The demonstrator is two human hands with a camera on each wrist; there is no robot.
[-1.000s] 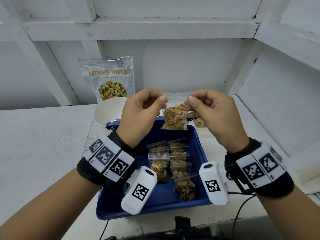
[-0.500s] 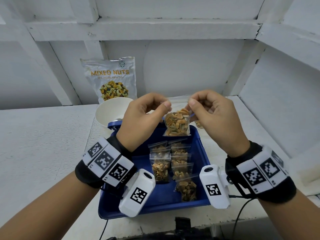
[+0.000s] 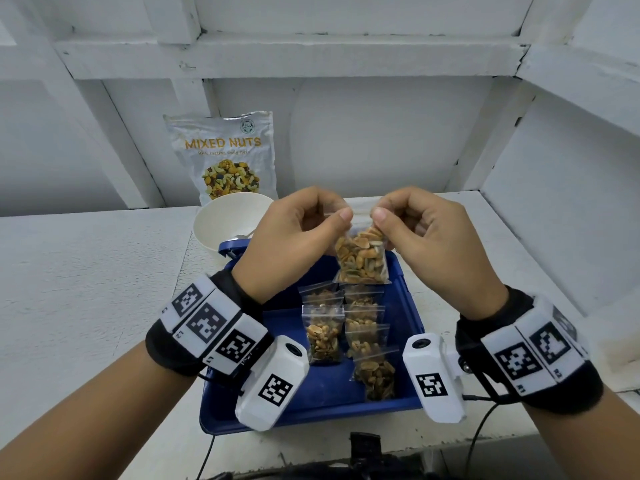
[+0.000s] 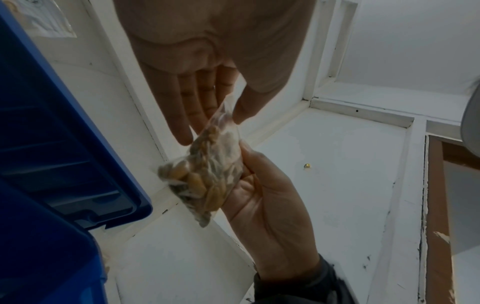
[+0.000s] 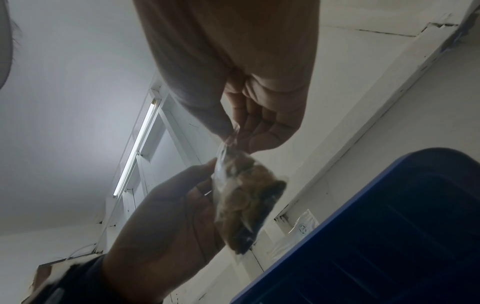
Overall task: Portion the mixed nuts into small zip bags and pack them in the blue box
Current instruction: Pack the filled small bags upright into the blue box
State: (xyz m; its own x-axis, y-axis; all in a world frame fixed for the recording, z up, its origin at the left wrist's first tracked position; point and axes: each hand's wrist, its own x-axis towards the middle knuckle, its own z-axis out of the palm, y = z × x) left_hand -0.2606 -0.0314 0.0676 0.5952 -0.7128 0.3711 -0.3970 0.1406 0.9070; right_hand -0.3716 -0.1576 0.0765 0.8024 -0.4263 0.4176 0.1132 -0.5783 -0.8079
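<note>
– Where's the bag point(image 3: 362, 259)?
– Above the blue box point(image 3: 410, 306), its top pinched by left hand point(image 3: 294, 233) and right hand point(image 3: 426, 233).
– And the box?
– On the surface point(image 3: 86, 278), filled bags point(image 3: 346, 327) inside.

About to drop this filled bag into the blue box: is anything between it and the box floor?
Nothing visible blocks it. The filled bag, pinched at its top by the left hand and right hand, hangs over the blue box, above the far end of the packed bags.

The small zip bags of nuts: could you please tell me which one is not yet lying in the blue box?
The zip bag pinched at its top by the left hand and right hand, hanging above the blue box; the others lie flat inside.
</note>
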